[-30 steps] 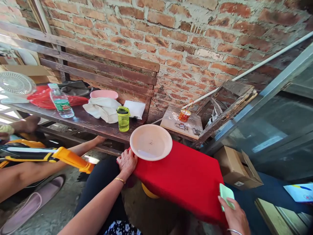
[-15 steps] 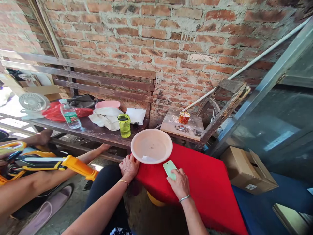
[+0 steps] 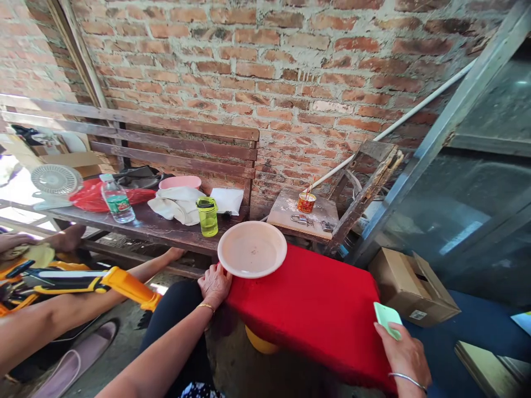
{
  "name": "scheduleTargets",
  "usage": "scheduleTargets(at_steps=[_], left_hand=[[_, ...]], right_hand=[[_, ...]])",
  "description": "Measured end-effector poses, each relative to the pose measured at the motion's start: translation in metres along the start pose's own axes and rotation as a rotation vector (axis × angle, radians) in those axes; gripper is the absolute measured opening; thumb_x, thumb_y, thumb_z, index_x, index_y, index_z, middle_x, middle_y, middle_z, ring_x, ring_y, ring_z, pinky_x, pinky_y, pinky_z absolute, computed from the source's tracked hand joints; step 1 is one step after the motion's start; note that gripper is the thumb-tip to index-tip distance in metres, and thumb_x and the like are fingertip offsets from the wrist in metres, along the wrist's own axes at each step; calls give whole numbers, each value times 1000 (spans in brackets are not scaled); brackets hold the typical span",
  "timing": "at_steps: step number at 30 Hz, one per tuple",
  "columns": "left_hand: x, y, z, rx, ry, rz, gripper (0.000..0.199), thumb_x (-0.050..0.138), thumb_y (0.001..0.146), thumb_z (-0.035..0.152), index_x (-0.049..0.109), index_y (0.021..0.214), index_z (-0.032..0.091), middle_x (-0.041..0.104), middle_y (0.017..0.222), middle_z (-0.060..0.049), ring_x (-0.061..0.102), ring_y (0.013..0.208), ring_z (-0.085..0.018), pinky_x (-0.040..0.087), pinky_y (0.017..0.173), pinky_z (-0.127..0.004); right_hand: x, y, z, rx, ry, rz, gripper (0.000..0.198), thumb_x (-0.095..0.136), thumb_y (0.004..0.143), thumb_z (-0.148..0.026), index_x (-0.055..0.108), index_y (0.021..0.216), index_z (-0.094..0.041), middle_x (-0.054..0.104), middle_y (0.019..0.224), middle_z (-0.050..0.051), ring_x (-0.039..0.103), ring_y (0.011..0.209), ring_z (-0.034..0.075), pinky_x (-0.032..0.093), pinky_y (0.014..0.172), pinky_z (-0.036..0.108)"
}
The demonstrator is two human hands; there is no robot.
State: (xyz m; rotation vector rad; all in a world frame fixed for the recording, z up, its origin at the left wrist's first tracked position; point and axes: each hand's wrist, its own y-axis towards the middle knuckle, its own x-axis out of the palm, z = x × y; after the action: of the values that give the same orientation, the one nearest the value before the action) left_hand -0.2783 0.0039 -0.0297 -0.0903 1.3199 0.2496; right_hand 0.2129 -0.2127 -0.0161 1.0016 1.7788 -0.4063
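Note:
A pale pink plastic basin (image 3: 252, 271) stands on a red cloth (image 3: 315, 309) spread over a low table. My left hand (image 3: 215, 284) rests at the cloth's left corner, its fingers laid over the edge against the basin's side; the fingertips are partly hidden. At the right end of the cloth, my right hand (image 3: 404, 354) grips a flat mint-green phone (image 3: 385, 316) between thumb and fingers, raised above the surface. A thin bracelet circles each wrist.
On the wooden bench (image 3: 178, 229) are a green bottle (image 3: 207, 218), a water bottle (image 3: 118, 202), white cloth (image 3: 176, 204) and a fan (image 3: 57, 179). Padlocks and a cup (image 3: 306, 203) sit on a small board. A cardboard box (image 3: 409, 287) stands right. Another person's legs (image 3: 83, 298) are left.
My right hand has carried the phone from beside the basin to the right end of the red cloth. My left hand stays by the basin. The view has shifted slightly.

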Motion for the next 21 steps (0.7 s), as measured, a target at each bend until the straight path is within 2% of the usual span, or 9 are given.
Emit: scheduleTargets(at_steps=[3, 7, 9, 10, 13, 18, 21], left_hand=[[0, 1, 0, -4, 3, -4, 36, 41, 98, 44, 60, 118, 21, 60, 119, -12, 55, 115, -31, 39, 90, -44], [2, 2, -2, 1, 19, -7, 35, 40, 99, 43, 61, 115, 20, 60, 119, -12, 56, 116, -31, 40, 90, -44], [4, 4, -4, 5, 22, -4, 35, 40, 99, 44, 62, 113, 21, 60, 119, -12, 56, 116, -31, 41, 89, -44], [5, 4, -4, 6, 21, -4, 35, 40, 99, 45, 62, 113, 21, 61, 119, -12, 56, 115, -31, 41, 88, -44], [7, 6, -6, 10, 12, -1, 36, 39, 99, 46, 62, 113, 22, 60, 120, -12, 57, 115, -31, 42, 88, -44], [5, 5, -5, 5, 31, 1, 37, 38, 99, 46, 61, 113, 22, 61, 120, -13, 56, 116, -31, 42, 88, -43], [3, 4, -4, 7, 36, -5, 38, 37, 98, 45, 62, 112, 21, 61, 120, -14, 56, 116, -32, 42, 88, -44]], right_hand=[[20, -31, -57, -175, 67, -76, 39, 51, 80, -57, 73, 97, -30, 61, 81, 11, 64, 76, 32, 50, 74, 45], [52, -84, -141, -544, 132, -190, 24, 64, 82, -40, 71, 101, -29, 63, 97, 6, 64, 94, 24, 48, 86, 34], [62, -104, -167, -678, 99, -230, 21, 66, 82, -34, 71, 103, -29, 63, 101, 5, 63, 97, 24, 46, 90, 34], [63, -108, -174, -698, 74, -243, 21, 67, 82, -32, 71, 103, -30, 63, 102, 4, 62, 98, 24, 45, 90, 34], [57, -98, -168, -632, -1, -259, 23, 66, 84, -32, 70, 106, -29, 63, 104, 5, 63, 99, 23, 45, 89, 33], [32, -43, -97, -245, -154, -227, 36, 55, 92, -45, 69, 118, -25, 63, 97, 9, 66, 89, 24, 47, 77, 33], [23, -28, -68, -108, -175, -216, 41, 51, 93, -49, 67, 121, -24, 64, 96, 10, 66, 88, 24, 48, 76, 32]])
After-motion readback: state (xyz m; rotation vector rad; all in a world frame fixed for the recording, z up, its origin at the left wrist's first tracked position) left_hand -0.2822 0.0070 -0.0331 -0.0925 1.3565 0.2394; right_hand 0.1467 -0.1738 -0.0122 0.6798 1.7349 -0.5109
